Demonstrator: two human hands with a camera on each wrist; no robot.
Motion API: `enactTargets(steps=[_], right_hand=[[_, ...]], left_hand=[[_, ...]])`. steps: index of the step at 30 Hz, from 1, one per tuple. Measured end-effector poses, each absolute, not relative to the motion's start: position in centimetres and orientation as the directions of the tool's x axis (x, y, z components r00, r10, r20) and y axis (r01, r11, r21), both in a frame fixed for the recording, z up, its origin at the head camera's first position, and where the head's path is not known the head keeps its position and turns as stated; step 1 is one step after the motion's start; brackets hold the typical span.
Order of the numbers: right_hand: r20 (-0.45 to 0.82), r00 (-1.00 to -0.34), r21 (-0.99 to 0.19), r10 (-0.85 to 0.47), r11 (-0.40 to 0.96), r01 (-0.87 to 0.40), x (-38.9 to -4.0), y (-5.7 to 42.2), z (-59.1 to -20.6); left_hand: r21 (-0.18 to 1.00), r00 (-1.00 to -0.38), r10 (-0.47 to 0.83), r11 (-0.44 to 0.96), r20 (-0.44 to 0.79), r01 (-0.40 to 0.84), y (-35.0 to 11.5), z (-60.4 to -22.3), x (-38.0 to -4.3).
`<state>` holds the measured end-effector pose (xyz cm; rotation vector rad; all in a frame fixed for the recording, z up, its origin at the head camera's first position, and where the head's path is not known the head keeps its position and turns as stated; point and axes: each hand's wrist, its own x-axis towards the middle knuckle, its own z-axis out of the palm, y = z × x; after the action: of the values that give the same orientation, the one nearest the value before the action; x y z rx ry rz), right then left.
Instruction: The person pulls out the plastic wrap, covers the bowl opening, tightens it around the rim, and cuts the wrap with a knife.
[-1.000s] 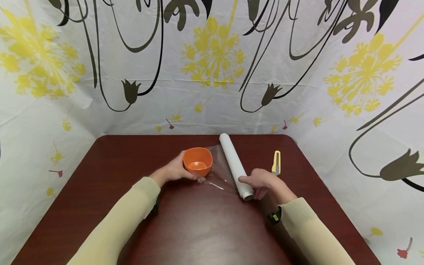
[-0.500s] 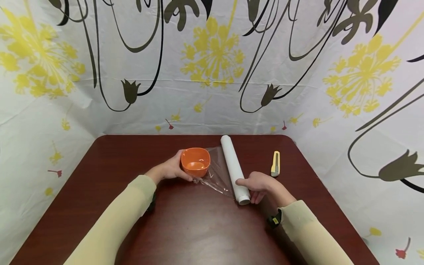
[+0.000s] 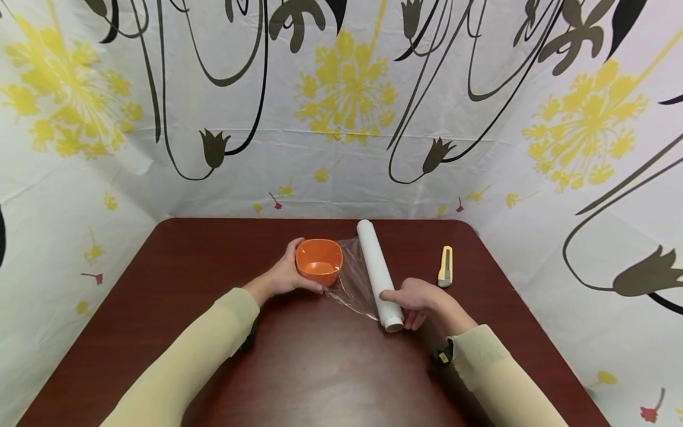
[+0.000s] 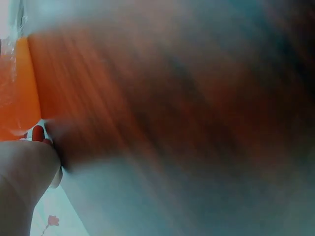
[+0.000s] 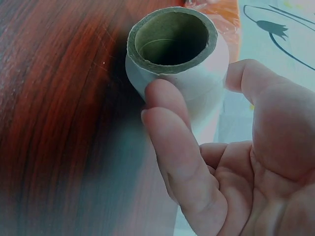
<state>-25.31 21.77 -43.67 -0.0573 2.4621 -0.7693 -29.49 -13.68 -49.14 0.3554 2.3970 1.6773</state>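
Note:
An orange bowl (image 3: 319,262) is gripped by my left hand (image 3: 285,274), with the thumb along its near side and the other fingers on its far left side. Clear cling film (image 3: 353,279) stretches from the bowl to a white roll of cling film (image 3: 376,267) lying slantwise to its right. My right hand (image 3: 421,299) holds the roll's near end, thumb on top and fingers at the right side. The right wrist view shows the hollow cardboard core (image 5: 172,42) at that end. The left wrist view is blurred and catches only part of the bowl (image 4: 19,93).
A yellow utility knife (image 3: 445,267) lies right of the roll, beyond my right hand. All this is on a dark red-brown table (image 3: 320,367). Patterned white sheeting (image 3: 331,178) hangs behind the table and along both sides.
The roll's near end has come slightly nearer and to the left with my right hand. The bowl shifted a little left, then back right. Both hands keep their hold.

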Motion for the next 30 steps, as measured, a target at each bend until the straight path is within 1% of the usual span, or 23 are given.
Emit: enactTargets(steps=[6,11,17,21,24,27,30], right_hand=[[-0.503,-0.84,-0.535,-0.205,0.837,0.116,-25.4,21.9,-43.6],[-0.501,-0.839,-0.544,-0.211,0.831,0.116,-25.4,22.2,-43.6],[-0.509,-0.834,-0.557,-0.215,0.821,0.128,-25.3,22.5,-43.9],[-0.504,-0.838,-0.558,-0.211,0.82,0.129,-25.3,22.5,-43.9],[-0.495,-0.847,-0.525,-0.194,0.844,0.114,-25.3,22.4,-43.8],[-0.462,-0.871,-0.455,-0.166,0.888,0.072,-25.4,22.3,-43.4],[-0.373,-0.909,-0.392,-0.184,0.92,-0.026,-25.7,22.1,-42.9]], left_hand=[[0.958,-0.954,0.301,0.275,-0.001,0.085,-13.8,-49.3,-29.6],[0.954,-0.953,0.302,0.288,-0.013,0.078,-14.0,-49.1,-29.5],[0.962,-0.944,0.33,0.265,-0.026,0.066,-14.0,-49.1,-29.5],[0.955,-0.946,0.322,0.29,-0.04,0.059,-14.1,-49.2,-29.6],[0.953,-0.946,0.319,0.298,-0.049,0.051,-14.2,-49.2,-29.7],[0.951,-0.944,0.325,0.303,-0.047,0.057,-14.2,-49.2,-29.7],[0.951,-0.943,0.332,0.301,-0.037,0.069,-14.2,-49.1,-29.6]])
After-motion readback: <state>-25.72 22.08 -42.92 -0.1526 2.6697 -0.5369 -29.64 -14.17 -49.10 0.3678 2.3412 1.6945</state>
